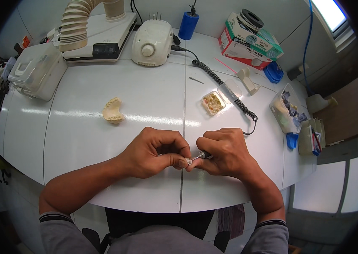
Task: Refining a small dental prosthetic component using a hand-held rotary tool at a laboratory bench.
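Pinching a small white piece (188, 161) between thumb and forefinger, the left hand (153, 153) holds it over the near part of the white table (77, 139), close to the seam that runs across the top. The gap between those two fingertips is narrow, only as wide as the piece. The right hand (224, 151) has its fingers curled around a dark and silver hand tool (205, 155), whose thin metal tip points left at the piece; whether tip and piece touch is too small to tell. The two thumbs sit just beside each other. Beyond the left hand, a cream model of teeth (113, 111) lies on the table. Beyond the right hand stands a small open box (219, 110) filled with yellowish and pinkish bits, with its clear lid (235, 87) next to it and a black coiled cord (210, 73) crossing over the lid. A thin metal bit (196, 79) lies farther back. At the rear, a white control box (151, 42) with a round knob stands between a flat white machine (102, 48) under a ribbed beige hose (75, 25) and a blue cylinder (188, 26). To the right, a tub (275, 111) holds grey scraps.
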`<state>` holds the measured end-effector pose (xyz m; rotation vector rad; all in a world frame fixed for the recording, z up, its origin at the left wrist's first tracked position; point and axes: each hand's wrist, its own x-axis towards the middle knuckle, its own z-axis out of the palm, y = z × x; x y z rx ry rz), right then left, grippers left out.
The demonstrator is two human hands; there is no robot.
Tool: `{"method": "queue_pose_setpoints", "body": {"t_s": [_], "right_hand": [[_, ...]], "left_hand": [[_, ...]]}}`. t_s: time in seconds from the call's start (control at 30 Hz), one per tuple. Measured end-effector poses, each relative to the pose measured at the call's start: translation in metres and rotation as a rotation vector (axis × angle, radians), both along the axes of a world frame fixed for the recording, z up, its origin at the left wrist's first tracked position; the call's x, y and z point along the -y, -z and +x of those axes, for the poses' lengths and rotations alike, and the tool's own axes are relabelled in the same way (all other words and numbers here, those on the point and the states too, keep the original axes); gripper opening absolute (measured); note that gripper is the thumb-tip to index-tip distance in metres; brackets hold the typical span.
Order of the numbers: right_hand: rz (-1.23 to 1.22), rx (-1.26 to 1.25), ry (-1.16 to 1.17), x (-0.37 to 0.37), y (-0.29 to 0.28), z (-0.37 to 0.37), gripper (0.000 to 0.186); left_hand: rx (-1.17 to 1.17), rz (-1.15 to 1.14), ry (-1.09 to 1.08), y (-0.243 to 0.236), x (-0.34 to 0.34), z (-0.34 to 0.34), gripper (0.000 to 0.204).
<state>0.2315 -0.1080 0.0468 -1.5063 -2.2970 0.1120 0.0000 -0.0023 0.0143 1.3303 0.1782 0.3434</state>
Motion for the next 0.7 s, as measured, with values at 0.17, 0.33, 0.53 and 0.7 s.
{"method": "queue_pose_setpoints", "body": {"t_s": [0.17,0.33,0.53,0.7], "right_hand": [[0.002,-0.002,0.004,0.0003,0.0008,0.0002,0.063],[0.007,-0.003,-0.008,0.0004,0.0023,0.0012,0.064],[-0.007,-0.003,0.008,0.0005,0.0026,-0.0004,0.064],[-0.005,-0.014,-0.007,0.0001,0.0,-0.0004,0.063]], "left_hand": [[-0.019,-0.01,0.001,-0.0006,-0.0001,0.0005,0.007],[-0.017,0.0,0.012,0.0009,0.0001,0.0004,0.007],[-0.012,0.001,0.003,0.0019,0.0002,-0.0003,0.006],[-0.011,0.007,0.014,0.0004,-0.0009,-0.0009,0.007]]}}
